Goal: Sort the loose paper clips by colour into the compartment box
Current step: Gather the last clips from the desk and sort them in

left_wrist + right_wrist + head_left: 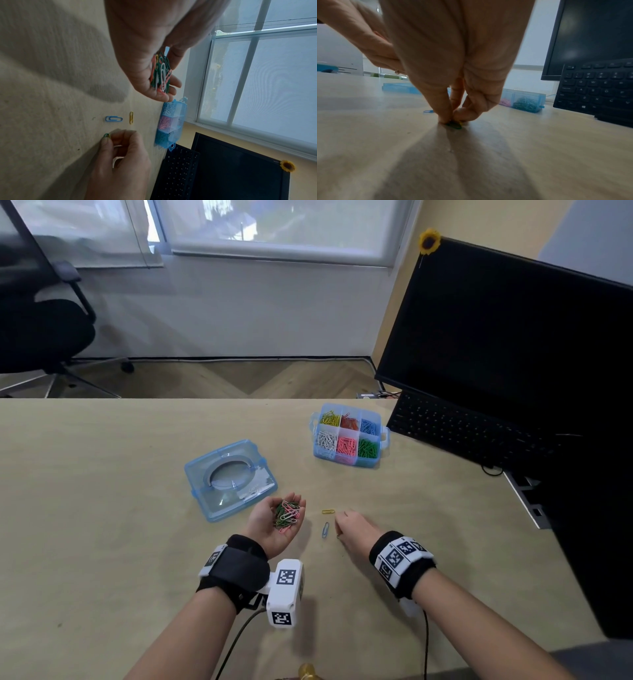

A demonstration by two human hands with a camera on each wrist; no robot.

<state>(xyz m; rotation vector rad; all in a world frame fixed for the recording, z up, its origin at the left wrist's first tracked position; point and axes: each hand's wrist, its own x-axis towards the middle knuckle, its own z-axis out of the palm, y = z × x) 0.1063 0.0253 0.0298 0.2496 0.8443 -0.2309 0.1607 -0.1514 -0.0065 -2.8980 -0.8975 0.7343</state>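
My left hand (265, 515) is turned palm up and cupped, fingers curled round a pile of green, pink and white paper clips (287, 514) (161, 73). Just right of it, my right hand (339, 534) reaches down to the table and pinches a green paper clip (453, 124) (106, 135) between thumb and fingertips. A blue clip (325, 530) (113, 119) and a yellow clip (328, 511) (131, 117) lie loose between the two hands. The blue compartment box (368, 462) (537, 97) stands farther back and to the right, holding clips sorted by colour.
The box's clear blue lid (229, 479) lies on the table behind my left hand. A black keyboard (462, 429) and monitor (496, 337) fill the right side. An office chair (41, 330) stands beyond the table's far left edge.
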